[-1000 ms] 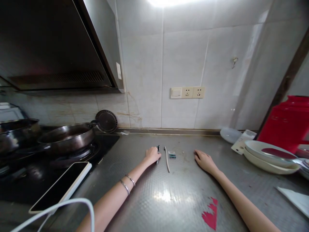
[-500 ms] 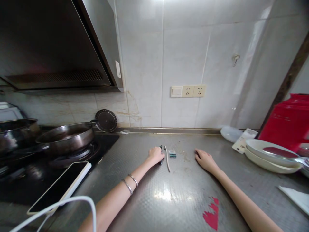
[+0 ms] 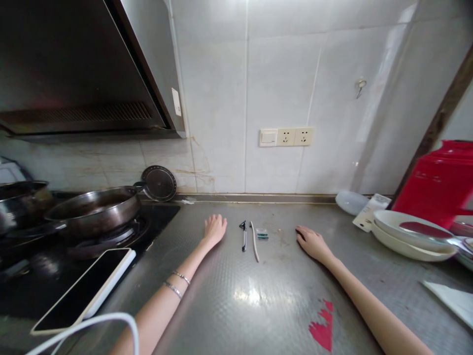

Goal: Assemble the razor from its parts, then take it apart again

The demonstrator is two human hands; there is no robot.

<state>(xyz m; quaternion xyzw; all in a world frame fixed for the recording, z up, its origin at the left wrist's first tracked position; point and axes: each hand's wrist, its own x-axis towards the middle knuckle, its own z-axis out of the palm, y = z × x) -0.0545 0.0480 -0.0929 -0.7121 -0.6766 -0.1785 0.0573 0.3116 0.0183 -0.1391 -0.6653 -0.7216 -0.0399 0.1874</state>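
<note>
My left hand (image 3: pixel 215 230) rests palm down on the metal counter, its fingers spread and holding nothing. Just right of it lies a razor (image 3: pixel 244 237) with a dark head and a silver handle, apart from the hand. Beside the razor is a thin, slightly bent whitish stick (image 3: pixel 254 242); its kind is unclear. A small clear and teal piece (image 3: pixel 262 234), too small to name, lies to the right of that stick. Further right, my right hand (image 3: pixel 312 243) lies flat on the counter with its fingers stretched out and nothing in it.
On the left, a pan (image 3: pixel 98 207) stands on the black stove, with a phone (image 3: pixel 86 288) and white cable (image 3: pixel 111 318) in front. Stacked plates (image 3: pixel 410 244) and a red thermos (image 3: pixel 436 182) stand at right. A red patch (image 3: pixel 323 328) marks the counter's front.
My left hand has let go of the razor and moved left, its fingers spreading. The razor now lies on the counter. My right hand stays in place; the view has shifted slightly.
</note>
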